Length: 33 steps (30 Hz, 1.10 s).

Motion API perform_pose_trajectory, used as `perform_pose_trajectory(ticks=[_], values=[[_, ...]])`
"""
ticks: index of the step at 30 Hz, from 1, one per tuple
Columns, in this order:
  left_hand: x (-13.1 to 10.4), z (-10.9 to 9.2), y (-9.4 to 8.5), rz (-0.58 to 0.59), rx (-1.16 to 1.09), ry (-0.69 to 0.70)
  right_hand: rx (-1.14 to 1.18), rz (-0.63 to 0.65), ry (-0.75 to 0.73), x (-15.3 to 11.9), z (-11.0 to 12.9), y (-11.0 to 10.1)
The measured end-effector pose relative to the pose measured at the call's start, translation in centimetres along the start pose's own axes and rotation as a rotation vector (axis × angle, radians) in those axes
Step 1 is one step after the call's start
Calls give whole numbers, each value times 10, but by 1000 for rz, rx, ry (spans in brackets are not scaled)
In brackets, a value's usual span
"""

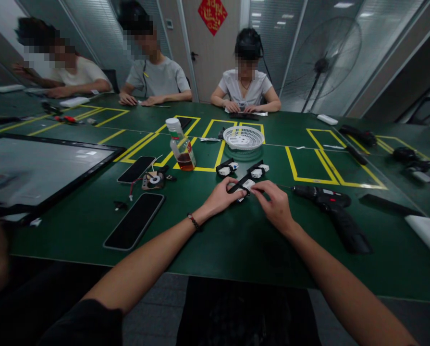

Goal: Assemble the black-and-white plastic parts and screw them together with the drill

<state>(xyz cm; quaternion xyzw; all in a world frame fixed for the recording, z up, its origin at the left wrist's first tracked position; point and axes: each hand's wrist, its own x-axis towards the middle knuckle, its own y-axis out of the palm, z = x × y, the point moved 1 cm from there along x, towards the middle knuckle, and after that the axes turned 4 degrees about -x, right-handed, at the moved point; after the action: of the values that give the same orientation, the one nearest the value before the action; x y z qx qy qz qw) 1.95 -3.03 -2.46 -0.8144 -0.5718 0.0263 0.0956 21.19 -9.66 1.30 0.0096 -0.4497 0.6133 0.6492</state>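
My left hand (222, 196) is closed around a small black and white part (248, 184) just above the green table. At that part's right edge, my right hand (275, 204) has its thumb and fingers pinched together; what sits between the fingertips is too small to make out. Two similar black and white parts, one at left (227, 168) and one at right (258, 170), lie just beyond my hands. A black cordless drill (332, 204) rests right of my right hand, its bit pointing towards it.
A white plastic basket (243, 138) stands farther back, with a bottle of dark liquid (183, 151) to its left. Two phones, at back (137, 169) and front (133, 223), flank a small wired device (153, 180). A large framed panel (49, 168) lies left. People sit opposite and left.
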Motion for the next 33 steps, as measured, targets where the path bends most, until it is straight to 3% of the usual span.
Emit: perform_pose_trajectory(ticks=[9, 33], values=[[1, 2, -1, 48, 62, 90, 32, -19, 25, 0, 1, 0], [2, 1, -2, 104, 173, 92, -20, 65, -80, -1, -3, 4]])
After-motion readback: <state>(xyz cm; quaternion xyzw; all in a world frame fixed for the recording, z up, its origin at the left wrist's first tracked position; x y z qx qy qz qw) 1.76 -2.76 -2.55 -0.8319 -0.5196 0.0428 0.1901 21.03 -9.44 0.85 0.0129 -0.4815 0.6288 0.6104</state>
